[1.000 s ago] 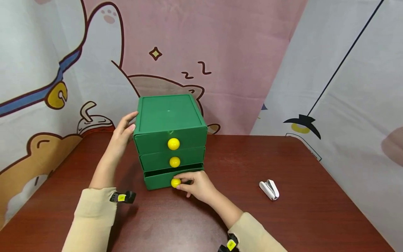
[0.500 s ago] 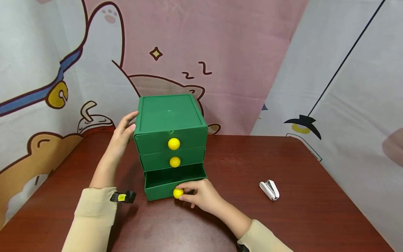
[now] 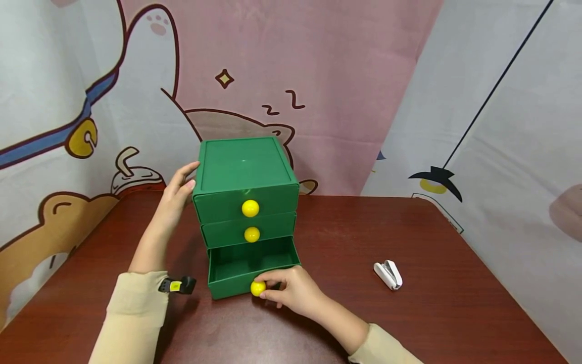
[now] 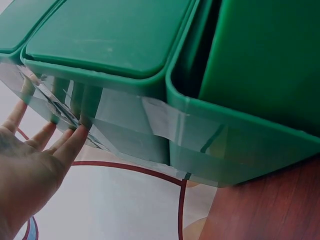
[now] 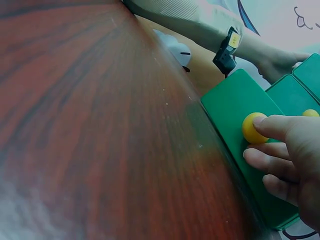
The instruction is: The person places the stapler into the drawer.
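Observation:
A green cabinet (image 3: pixel 245 167) with three stacked drawers, each with a yellow ball knob, stands on the brown table. Its bottom drawer (image 3: pixel 223 289) is pulled out, and the inside that shows holds nothing. Thumb and fingers of my right hand (image 3: pixel 295 290) pinch that drawer's yellow knob (image 3: pixel 257 288), also seen close up in the right wrist view. On the cabinet's left side, my left hand (image 3: pixel 176 194) rests with its fingertips against the wall; in the left wrist view those fingers (image 4: pixel 70 145) lie extended along the side panel. The upper two drawers are closed.
A small white stapler (image 3: pixel 388 274) lies on the table (image 3: pixel 436 313) to the right of the cabinet. Behind the table hangs a curtain (image 3: pixel 341 101) printed with cartoon animals. Black camera straps circle both wrists.
The right hand has drawn the bottom drawer out toward the person, from a narrow gap to a wide opening. The left hand has stayed against the cabinet's side.

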`<control>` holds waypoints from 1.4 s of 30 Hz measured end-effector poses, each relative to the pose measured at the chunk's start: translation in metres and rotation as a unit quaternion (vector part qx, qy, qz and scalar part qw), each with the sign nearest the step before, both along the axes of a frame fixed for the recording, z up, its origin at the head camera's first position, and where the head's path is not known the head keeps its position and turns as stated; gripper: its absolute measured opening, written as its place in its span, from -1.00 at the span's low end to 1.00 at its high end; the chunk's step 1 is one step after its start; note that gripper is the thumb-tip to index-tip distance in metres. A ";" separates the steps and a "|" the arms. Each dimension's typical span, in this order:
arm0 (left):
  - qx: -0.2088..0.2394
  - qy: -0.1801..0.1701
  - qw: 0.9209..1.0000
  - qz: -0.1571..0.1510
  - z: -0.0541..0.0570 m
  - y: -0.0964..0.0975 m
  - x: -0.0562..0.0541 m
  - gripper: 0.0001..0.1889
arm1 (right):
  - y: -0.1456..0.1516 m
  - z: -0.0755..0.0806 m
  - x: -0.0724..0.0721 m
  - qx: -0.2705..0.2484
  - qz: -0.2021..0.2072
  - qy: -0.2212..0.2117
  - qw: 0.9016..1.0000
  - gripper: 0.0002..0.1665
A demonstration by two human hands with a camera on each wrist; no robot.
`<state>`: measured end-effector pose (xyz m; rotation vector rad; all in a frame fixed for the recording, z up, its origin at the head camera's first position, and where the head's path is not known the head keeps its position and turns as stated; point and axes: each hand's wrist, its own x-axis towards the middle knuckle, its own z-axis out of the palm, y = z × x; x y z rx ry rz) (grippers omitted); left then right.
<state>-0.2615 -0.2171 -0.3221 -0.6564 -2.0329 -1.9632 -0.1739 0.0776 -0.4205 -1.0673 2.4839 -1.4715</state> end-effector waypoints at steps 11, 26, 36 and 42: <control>0.002 0.000 1.000 0.000 0.000 -0.001 0.002 -0.49 | 0.021 0.008 0.001 -0.001 -0.014 0.041 0.999 -0.71; 0.000 0.002 1.000 0.000 -0.002 -0.001 0.001 -0.49 | 0.073 0.018 0.001 -0.041 -0.108 0.138 0.984 -0.65; 0.000 -0.001 1.000 0.001 0.000 0.000 0.001 -0.49 | 0.128 0.022 -0.006 0.017 -0.198 0.181 0.963 -0.49; 0.002 0.000 1.000 -0.001 0.000 0.000 0.000 -0.49 | 0.156 0.024 -0.003 0.026 -0.233 0.154 0.960 -0.40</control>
